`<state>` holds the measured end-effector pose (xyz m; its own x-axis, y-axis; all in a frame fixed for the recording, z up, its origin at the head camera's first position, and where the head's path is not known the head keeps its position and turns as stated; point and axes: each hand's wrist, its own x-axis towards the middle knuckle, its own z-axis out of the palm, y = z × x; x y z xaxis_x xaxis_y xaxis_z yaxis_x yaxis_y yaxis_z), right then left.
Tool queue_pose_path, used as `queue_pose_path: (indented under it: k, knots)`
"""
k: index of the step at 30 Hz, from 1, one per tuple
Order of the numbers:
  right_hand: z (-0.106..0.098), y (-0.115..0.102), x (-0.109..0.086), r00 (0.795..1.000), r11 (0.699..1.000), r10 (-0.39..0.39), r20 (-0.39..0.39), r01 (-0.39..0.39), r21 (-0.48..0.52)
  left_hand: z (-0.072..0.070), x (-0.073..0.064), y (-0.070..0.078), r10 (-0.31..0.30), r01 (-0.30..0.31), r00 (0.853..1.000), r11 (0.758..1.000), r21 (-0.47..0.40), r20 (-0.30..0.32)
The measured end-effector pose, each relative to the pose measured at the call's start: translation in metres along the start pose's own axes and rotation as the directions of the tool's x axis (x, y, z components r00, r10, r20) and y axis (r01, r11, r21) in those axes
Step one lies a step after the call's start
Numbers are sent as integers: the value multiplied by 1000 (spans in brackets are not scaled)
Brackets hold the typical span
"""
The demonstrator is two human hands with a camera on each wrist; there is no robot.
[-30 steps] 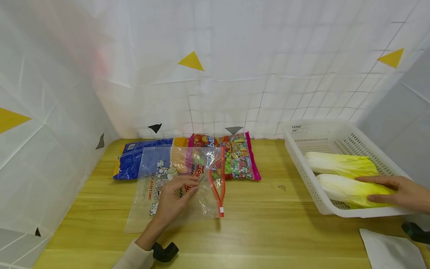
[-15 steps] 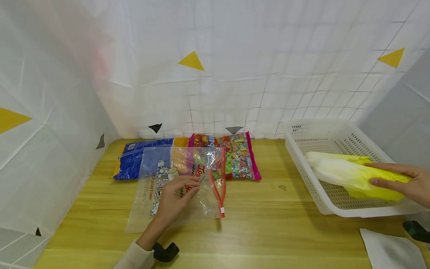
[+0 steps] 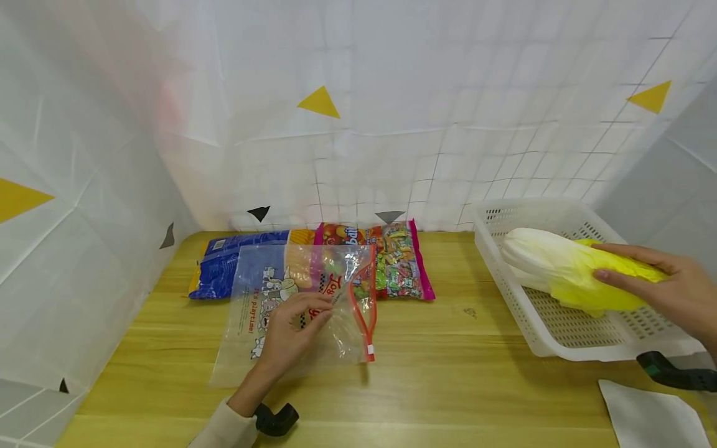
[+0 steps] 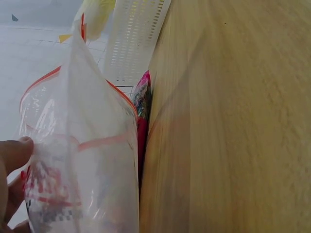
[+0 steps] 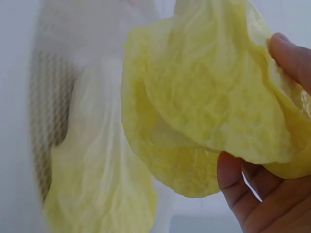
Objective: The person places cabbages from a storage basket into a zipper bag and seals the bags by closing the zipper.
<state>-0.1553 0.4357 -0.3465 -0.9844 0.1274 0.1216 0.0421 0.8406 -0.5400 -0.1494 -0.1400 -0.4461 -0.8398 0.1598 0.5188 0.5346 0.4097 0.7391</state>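
Observation:
My right hand [image 3: 666,280] grips the leafy yellow end of a napa cabbage [image 3: 577,267], held above the white basket [image 3: 538,336] with its pale base pointing left. In the right wrist view, a second napa cabbage [image 5: 102,160] lies in the basket below the held one. My left hand [image 3: 294,326] pinches the upper side of a clear zip bag [image 3: 336,342], printed with cartoon animals and red lettering. The bag's red zip edge [image 3: 358,311] faces right and gapes, with a white slider at its near end. The left wrist view shows the bag's mouth spread apart.
Behind the zip bag lie a blue packet [image 3: 218,267] and a bright candy bag [image 3: 403,267] with a pink edge. A white sheet [image 3: 650,414] lies at the near right, in front of the basket. White sheeting [image 3: 392,124] encloses the table's back and sides.
My right hand has lifted the nearer napa cabbage from the basket floor and moved it up and slightly left, over the other one. My left hand and the zip bag have stayed put.

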Motion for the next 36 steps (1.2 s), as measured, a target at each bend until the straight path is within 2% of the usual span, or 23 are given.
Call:
queue_pose_path:
  k: [5, 9, 15, 20, 26, 31, 34, 36]
  knots:
    - [9, -30, -1, 995, 992, -94, -31, 96, 85, 1, 0, -1, 10, -10, 1000, 1000, -8, -10]
    - [22, -51, 1, 986, 968, -167, -24, 168, 188, 1, 0, 0, 19, -20, 1000, 1000, -17, -19]
    - [46, -80, 0, 963, 928, -271, -5, 263, 265, 1, 0, 2, 14, -15, 1000, 1000, -26, -21]
    - [64, -103, -3, 935, 899, -354, 20, 334, 284, 1, -1, 2, 3, -3, 1000, 1000, -29, -18]
    - [88, -124, -5, 886, 847, -461, 60, 418, 329, 0, 0, 1, 16, -17, 1000, 999, -31, -19]
    - [111, -137, -5, 859, 829, -498, 114, 434, 352, 1, 0, 3, 25, -25, 1000, 998, -49, -19]
    - [127, -145, -6, 834, 813, -535, 133, 466, 350, 2, -1, 4, 36, -37, 999, 998, -55, -23]
    - [138, -151, -7, 814, 790, -566, 131, 490, 367, 3, -1, 4, 41, -43, 999, 998, -51, -27]
